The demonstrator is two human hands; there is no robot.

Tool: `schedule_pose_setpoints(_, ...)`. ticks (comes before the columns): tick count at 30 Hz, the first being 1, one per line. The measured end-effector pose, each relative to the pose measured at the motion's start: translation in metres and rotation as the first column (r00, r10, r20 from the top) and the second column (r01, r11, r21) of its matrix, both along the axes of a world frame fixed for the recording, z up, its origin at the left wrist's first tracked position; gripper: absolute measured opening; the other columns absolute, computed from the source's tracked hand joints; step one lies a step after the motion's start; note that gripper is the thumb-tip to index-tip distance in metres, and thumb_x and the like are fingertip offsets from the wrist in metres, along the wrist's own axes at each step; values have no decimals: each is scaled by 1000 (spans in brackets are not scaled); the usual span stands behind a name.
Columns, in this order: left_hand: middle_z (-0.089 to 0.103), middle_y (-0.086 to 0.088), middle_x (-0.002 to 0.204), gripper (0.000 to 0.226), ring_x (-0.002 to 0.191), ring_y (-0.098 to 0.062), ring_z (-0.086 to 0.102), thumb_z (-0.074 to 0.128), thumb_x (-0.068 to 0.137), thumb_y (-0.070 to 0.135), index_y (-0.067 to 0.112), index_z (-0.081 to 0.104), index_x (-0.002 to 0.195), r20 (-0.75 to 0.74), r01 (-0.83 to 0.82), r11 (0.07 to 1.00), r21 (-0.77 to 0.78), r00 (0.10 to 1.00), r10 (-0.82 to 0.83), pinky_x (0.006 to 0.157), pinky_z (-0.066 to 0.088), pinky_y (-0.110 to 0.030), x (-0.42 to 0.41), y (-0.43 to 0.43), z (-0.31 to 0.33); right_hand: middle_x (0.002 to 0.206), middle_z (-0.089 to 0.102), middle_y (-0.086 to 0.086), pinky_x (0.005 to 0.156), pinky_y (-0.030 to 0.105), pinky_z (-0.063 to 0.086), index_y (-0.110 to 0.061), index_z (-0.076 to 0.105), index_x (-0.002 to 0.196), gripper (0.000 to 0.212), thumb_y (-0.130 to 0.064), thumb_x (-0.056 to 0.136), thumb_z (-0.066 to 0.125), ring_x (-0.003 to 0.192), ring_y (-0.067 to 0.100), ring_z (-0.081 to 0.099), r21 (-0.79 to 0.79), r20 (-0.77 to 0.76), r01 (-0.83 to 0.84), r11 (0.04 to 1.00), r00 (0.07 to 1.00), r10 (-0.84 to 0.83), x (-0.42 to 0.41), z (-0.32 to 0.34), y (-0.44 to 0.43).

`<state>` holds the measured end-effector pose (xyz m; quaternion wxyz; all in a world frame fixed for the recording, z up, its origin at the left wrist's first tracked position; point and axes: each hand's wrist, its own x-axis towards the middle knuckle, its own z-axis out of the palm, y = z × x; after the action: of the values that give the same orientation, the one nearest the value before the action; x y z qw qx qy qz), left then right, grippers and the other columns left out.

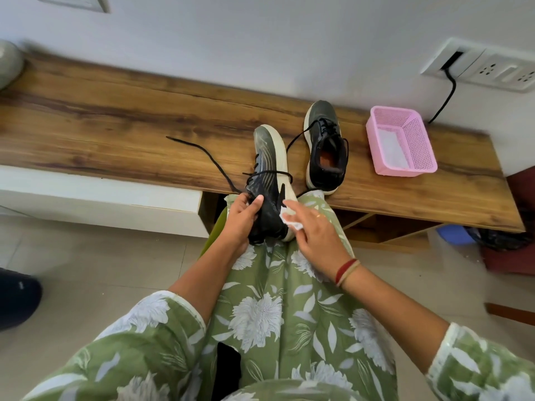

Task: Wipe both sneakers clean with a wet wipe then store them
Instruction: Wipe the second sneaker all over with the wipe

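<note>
While over the lap, left hand curled round sneaker, right hand pinching wipe.

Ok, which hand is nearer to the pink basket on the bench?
Right. The right hand, holding the wipe, is below-left of the pink basket; the left hand grips the sneaker farther left.

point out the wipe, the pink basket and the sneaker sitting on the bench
wipe (289,219), head view, its white middle
basket (419,143), head view, its right mesh wall
bench sneaker (322,114), head view, its toe
</note>
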<state>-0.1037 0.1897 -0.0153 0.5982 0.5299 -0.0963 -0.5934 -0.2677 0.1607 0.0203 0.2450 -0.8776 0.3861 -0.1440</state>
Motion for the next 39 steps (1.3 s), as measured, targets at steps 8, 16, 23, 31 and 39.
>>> schedule_pose_setpoints(8, 67, -14, 107, 28, 98, -25, 66, 50, 97, 15, 4, 54, 122, -35, -46, 999, 11, 998, 46, 85, 55, -38, 0, 0, 0, 107, 62, 10, 81, 35, 48, -19, 45, 134, 52, -2, 86, 56, 92, 23, 57, -38, 96, 104, 994, 990, -100, 20, 6, -9)
schedule_pose_setpoints(16, 67, -14, 107, 26, 100, -26, 66, 53, 95, 16, 5, 55, 119, -38, -40, 999, 11, 998, 40, 86, 55, -40, 2, 0, 2, 92, 67, 2, 76, 36, 50, -18, 59, 120, 36, -9, 85, 60, 88, 20, 57, -63, 163, 178, 982, 973, -166, 25, 16, -23)
schedule_pose_setpoints(23, 67, -17, 99, 28, 91, -26, 67, 52, 96, 15, -2, 50, 118, -37, -31, 1000, 4, 999, 31, 75, 59, -36, 3, 0, 3, 81, 61, 4, 61, 33, 49, -8, 70, 95, 17, 0, 84, 59, 74, 21, 51, -344, -170, -204, 916, 973, 153, 2, -1, 17)
schedule_pose_setpoints(31, 70, -8, 88, 7, 83, -20, 68, 53, 95, 16, 10, 55, 99, -86, -19, 1000, -13, 996, 17, 79, 57, -37, 3, 2, 5, 93, 67, 4, 71, 23, 43, -15, 65, 113, 30, -4, 86, 57, 83, 17, 56, -165, 78, 133, 977, 990, -122, 42, 18, -17)
schedule_pose_setpoints(39, 67, -13, 90, 13, 79, -21, 67, 56, 93, 17, 8, 57, 102, -105, -27, 999, -20, 994, 24, 70, 58, -33, 8, 1, 5, 89, 62, 0, 68, 32, 49, -21, 56, 105, 25, -7, 84, 60, 81, 15, 56, 67, 86, 53, 996, 995, -59, 25, 16, 0)
